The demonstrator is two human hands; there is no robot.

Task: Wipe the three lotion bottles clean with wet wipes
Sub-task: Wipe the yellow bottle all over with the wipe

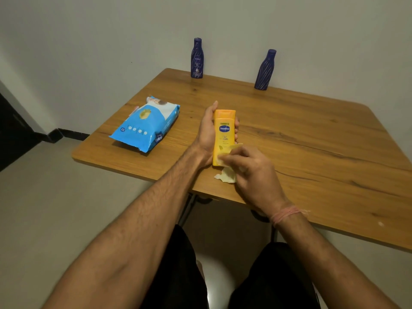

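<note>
My left hand [206, 132] grips a yellow Vaseline lotion bottle [223, 134] above the wooden table [312, 141], label facing me, cap pointing away. My right hand [249, 170] pinches a pale wet wipe [227, 175] and presses it against the bottle's lower end; part of the wipe hangs down below my fingers. Two dark blue lotion bottles stand upright at the table's far edge by the wall, one at the back left [197, 58] and one further right [265, 70].
A blue pack of wet wipes [145, 124] lies on the table's left part, near its left edge. The wall runs close behind the table. My knees sit under the near edge of the table.
</note>
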